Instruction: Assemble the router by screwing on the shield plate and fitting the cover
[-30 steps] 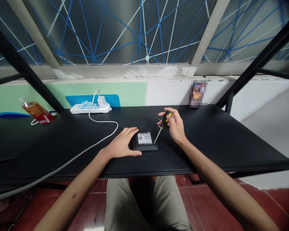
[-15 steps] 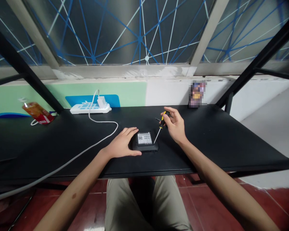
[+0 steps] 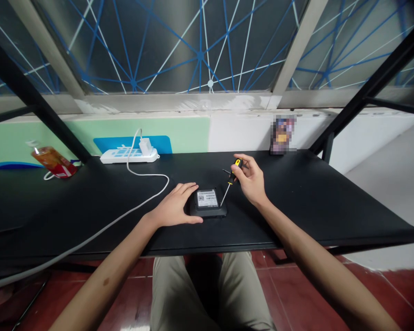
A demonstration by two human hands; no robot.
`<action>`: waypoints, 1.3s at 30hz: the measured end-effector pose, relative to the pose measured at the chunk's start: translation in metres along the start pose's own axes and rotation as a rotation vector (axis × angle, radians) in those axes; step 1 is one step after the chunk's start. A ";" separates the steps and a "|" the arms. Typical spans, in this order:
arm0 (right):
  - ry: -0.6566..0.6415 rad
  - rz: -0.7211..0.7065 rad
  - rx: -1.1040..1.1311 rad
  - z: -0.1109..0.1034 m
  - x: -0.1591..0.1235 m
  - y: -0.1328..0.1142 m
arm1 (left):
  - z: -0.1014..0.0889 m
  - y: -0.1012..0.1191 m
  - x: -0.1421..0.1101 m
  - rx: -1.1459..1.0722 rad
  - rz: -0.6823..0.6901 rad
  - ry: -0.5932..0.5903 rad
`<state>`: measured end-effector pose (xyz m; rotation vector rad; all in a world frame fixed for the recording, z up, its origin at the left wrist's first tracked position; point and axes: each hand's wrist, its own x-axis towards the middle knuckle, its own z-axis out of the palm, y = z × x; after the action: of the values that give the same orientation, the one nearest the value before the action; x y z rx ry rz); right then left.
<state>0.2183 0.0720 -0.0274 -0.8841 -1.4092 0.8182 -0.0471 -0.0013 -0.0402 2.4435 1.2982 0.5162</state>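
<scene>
A flat black electronic device (image 3: 209, 212) lies on the black desk, with a white printed label (image 3: 207, 198) facing up. My left hand (image 3: 174, 207) grips its left side, thumb along the near edge and fingers at the far corner. In my right hand (image 3: 251, 180) is a screwdriver (image 3: 230, 178) with a black and yellow handle, pinched between thumb and fingers. The tool leans to the right, its tip down at the device's right side by the label. What lies under the tip is too small to make out. A thin dark rod (image 3: 225, 171) shows just left of the handle.
A white power strip (image 3: 129, 155) with a plugged charger (image 3: 145, 146) sits at the back; its white cable (image 3: 138, 202) runs across the desk's left part. A bottle (image 3: 55, 162) tilts at the far left. A pixelated upright object (image 3: 282, 135) stands at the back right.
The screwdriver handle has turned in my right hand's fingers, its yellow patch now facing me. My right fingers have closed in around it. My left hand and the device stay put.
</scene>
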 end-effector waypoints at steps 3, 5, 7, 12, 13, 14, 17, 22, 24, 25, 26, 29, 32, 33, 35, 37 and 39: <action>-0.014 0.019 0.002 -0.001 0.000 -0.001 | 0.000 0.000 0.000 -0.003 0.000 0.001; -0.027 0.037 0.006 -0.001 -0.001 -0.003 | -0.001 0.000 0.000 -0.002 -0.002 -0.001; -0.037 0.047 0.020 -0.001 -0.001 -0.004 | -0.001 0.000 0.000 -0.001 -0.004 -0.002; -0.049 0.024 0.019 -0.001 -0.002 -0.003 | -0.001 0.001 0.000 0.004 -0.002 -0.005; -0.046 0.018 0.014 -0.001 -0.001 -0.002 | -0.001 0.001 0.000 0.006 -0.002 -0.006; -0.043 0.014 0.011 -0.001 -0.001 -0.002 | -0.001 0.001 0.000 0.007 -0.003 -0.007; -0.030 0.005 0.009 0.000 0.000 0.000 | -0.002 0.002 0.000 0.008 -0.004 -0.009; -0.033 0.019 0.005 0.000 0.000 -0.004 | -0.002 0.001 0.000 0.003 -0.007 -0.008; -0.043 0.044 0.006 -0.001 0.000 -0.006 | -0.002 0.001 0.000 -0.001 -0.007 -0.007; -0.046 0.056 0.009 -0.001 -0.001 -0.007 | -0.002 0.001 0.000 -0.002 -0.006 -0.006; -0.048 0.064 0.015 -0.001 -0.001 -0.007 | -0.002 0.001 0.000 -0.004 -0.006 -0.006; -0.045 0.054 0.028 -0.001 -0.002 -0.006 | -0.002 0.002 0.000 -0.002 -0.007 -0.009; -0.037 0.023 0.013 0.000 -0.002 -0.004 | -0.002 0.002 0.000 0.005 -0.006 -0.012; -0.032 0.016 0.008 0.000 -0.002 -0.003 | -0.003 0.003 0.000 0.007 -0.006 -0.012; -0.025 0.004 0.005 0.000 -0.001 -0.003 | -0.003 0.002 0.000 0.010 -0.008 -0.012; -0.022 -0.003 0.004 0.000 -0.001 -0.003 | -0.003 0.002 -0.001 0.011 -0.010 -0.013; -0.021 -0.008 0.004 0.000 -0.001 -0.003 | -0.003 0.002 -0.001 0.009 -0.010 -0.013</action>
<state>0.2181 0.0700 -0.0253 -0.8684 -1.4282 0.8263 -0.0472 -0.0024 -0.0372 2.4420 1.3096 0.4918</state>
